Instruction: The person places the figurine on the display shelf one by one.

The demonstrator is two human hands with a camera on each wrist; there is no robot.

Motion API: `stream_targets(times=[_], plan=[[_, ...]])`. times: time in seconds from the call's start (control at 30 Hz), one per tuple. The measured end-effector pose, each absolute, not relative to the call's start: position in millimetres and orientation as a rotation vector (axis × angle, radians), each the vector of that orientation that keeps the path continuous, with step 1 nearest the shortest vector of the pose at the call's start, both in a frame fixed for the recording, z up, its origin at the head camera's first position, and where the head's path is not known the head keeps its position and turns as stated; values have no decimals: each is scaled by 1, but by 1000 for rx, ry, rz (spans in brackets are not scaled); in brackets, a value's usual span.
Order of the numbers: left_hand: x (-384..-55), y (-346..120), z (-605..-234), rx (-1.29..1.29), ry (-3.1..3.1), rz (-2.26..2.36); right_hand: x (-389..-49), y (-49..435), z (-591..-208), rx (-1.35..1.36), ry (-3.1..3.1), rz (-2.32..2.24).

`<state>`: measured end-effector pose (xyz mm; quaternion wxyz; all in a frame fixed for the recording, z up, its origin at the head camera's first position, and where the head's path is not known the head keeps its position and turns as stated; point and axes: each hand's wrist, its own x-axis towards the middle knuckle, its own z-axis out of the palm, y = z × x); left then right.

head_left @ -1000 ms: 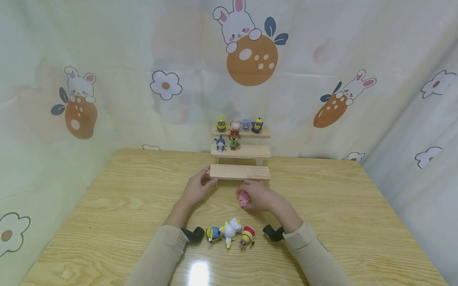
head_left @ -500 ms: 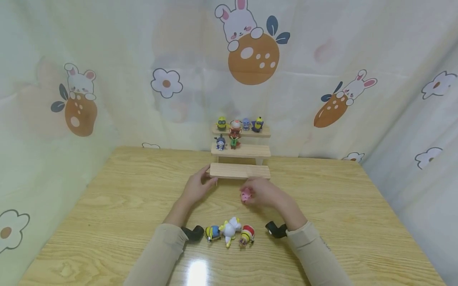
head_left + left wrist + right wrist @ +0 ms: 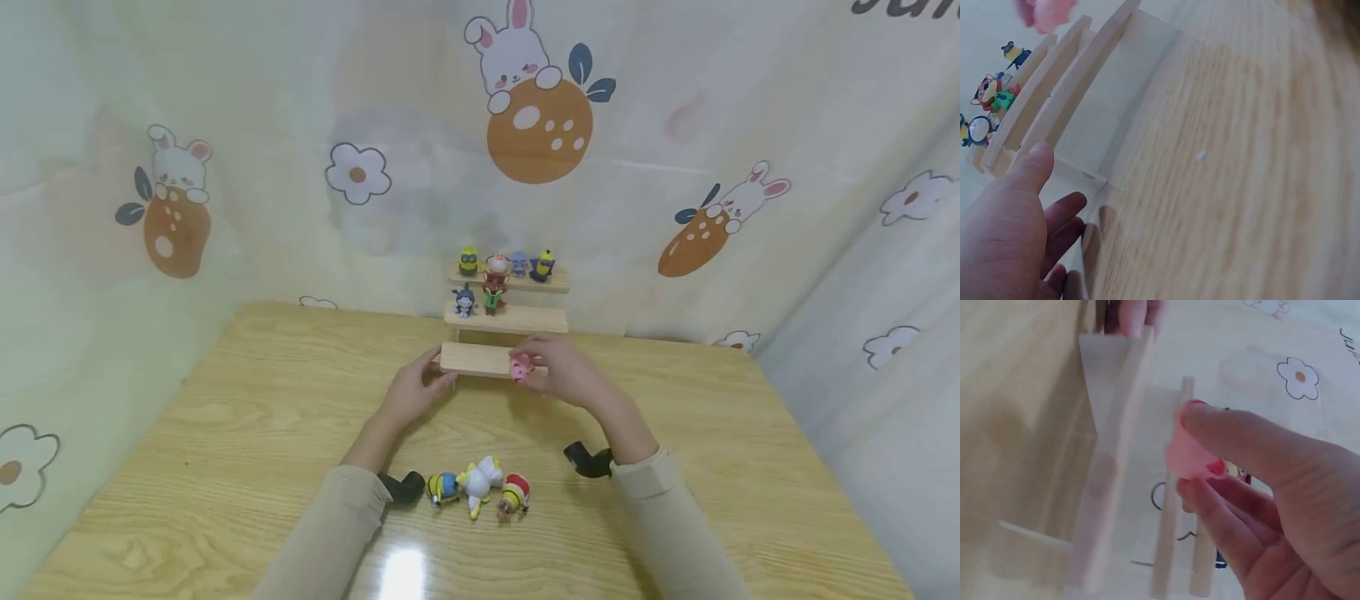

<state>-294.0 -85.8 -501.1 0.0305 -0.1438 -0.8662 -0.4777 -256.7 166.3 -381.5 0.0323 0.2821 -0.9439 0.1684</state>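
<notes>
My right hand (image 3: 562, 371) pinches a small pink figurine (image 3: 521, 367) between thumb and fingers, at the right part of the lowest step of a wooden three-tier display stand (image 3: 476, 358). In the right wrist view the pink figurine (image 3: 1191, 453) is blurred; whether it touches the step cannot be told. My left hand (image 3: 412, 392) holds the left end of that lowest step. Its thumb lies against the front edge in the left wrist view, with the other fingers (image 3: 1063, 212) by the side support.
Minion-like figurines (image 3: 468, 262) and others line the top step; a fox figurine (image 3: 493, 296) and a dark-blue-capped figurine (image 3: 464, 302) stand on the middle one. Three figurines, including a white one (image 3: 480, 483), lie on the table (image 3: 247, 450) between the forearms. A patterned curtain (image 3: 420, 92) hangs behind.
My right hand has raised the pink figurine from in front of the stand up to the lowest step. The left hand has stayed at the step's left end. The head view has tilted slightly.
</notes>
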Motion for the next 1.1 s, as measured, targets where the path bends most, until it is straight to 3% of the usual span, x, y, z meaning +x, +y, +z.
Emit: stream_targets(times=[0.47,1.1], plan=[[-294,-88,-503,-451,-2675,-1480,-320,156,-347,738,-2936,331],[-293,-87,-502,-436,-2695,-1431,-333,155,-358,618,-3019,356]])
